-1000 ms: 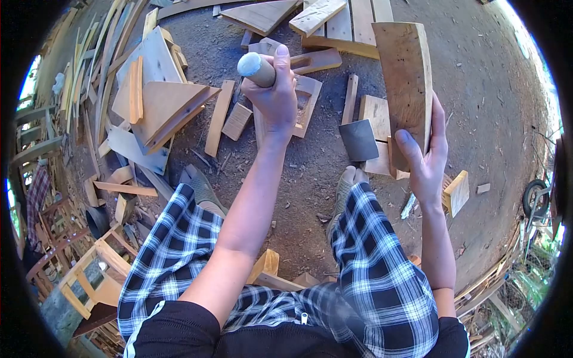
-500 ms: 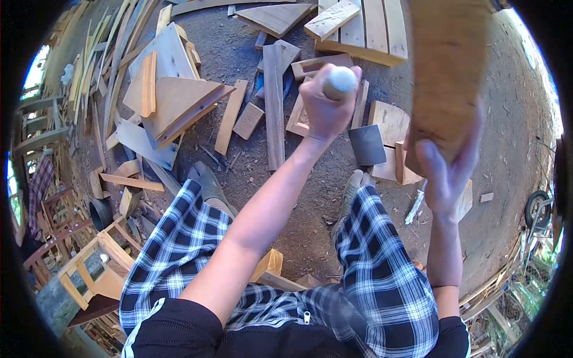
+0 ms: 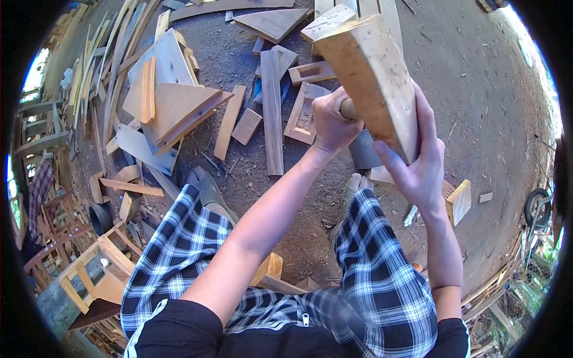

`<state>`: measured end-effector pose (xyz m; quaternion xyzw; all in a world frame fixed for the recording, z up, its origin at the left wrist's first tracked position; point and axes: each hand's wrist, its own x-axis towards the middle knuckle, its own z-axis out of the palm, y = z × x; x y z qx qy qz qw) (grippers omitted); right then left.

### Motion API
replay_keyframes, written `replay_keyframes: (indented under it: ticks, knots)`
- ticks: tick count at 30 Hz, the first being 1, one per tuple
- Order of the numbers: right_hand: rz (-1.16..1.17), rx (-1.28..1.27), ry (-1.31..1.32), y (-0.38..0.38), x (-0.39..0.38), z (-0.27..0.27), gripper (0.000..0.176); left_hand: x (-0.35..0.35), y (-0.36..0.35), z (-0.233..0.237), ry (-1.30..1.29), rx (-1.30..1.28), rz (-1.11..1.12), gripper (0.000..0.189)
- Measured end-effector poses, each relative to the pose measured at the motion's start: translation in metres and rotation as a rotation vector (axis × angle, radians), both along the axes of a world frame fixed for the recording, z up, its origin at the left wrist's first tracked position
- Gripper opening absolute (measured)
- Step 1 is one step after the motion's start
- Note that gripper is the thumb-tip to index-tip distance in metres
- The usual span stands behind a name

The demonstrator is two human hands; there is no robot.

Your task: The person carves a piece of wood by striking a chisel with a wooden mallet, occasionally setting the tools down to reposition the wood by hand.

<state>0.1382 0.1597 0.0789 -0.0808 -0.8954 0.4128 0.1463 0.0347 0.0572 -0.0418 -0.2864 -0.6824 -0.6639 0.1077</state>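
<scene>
My right hand (image 3: 422, 152) grips the lower end of a thick, angled wooden block (image 3: 382, 89), thumb on the near side and fingers along the far side. The block is raised close to the camera and tilts up to the left. Closed in a fist, my left hand (image 3: 336, 121) holds a round wooden handle (image 3: 347, 109) just left of the block; what the handle belongs to is hidden. Below the two hands a dark grey flat plate (image 3: 365, 152) is partly covered by the block and my left hand.
On the dirt floor lie a long dark plank (image 3: 272, 113), a small block (image 3: 247, 126), a grooved wooden frame piece (image 3: 304, 113) and a stack of boards (image 3: 179, 110) on the left. An unfinished wooden frame (image 3: 98, 268) stands at lower left. My feet flank the middle ground.
The block in my right hand has moved left and turned, its upper end now leaning left. My left hand has shifted slightly down and right beside it, its handle's pale round end no longer showing.
</scene>
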Motion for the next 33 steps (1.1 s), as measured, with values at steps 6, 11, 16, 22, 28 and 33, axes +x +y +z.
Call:
replay_keyframes:
  ticks: [6, 11, 16, 22, 28, 33]
  knots:
    - [-0.140, -0.257, -0.007, 0.012, 0.007, -0.014, 0.079, -0.045, -0.037, 0.007, -0.582, 0.416, 0.333, 0.025]
    - [-0.177, -0.294, -0.086, 0.015, 0.014, -0.022, 0.081, -0.051, -0.056, 0.027, -0.581, 0.593, 0.280, 0.037]
    - [-0.165, -0.286, -0.083, 0.012, 0.013, -0.024, 0.080, -0.041, -0.045, 0.023, -0.609, 0.537, 0.224, 0.037]
    - [-0.138, -0.307, -0.117, 0.006, 0.012, -0.026, 0.079, -0.034, -0.037, 0.020, -0.586, 0.462, 0.215, 0.034]
    - [-0.035, -0.291, -0.001, -0.004, -0.008, 0.013, 0.079, -0.031, -0.031, 0.013, -0.541, 0.359, 0.254, 0.028]
    - [0.112, -0.253, 0.290, -0.017, -0.026, 0.028, 0.083, -0.017, -0.025, 0.026, 0.006, -0.009, 0.299, 0.021]
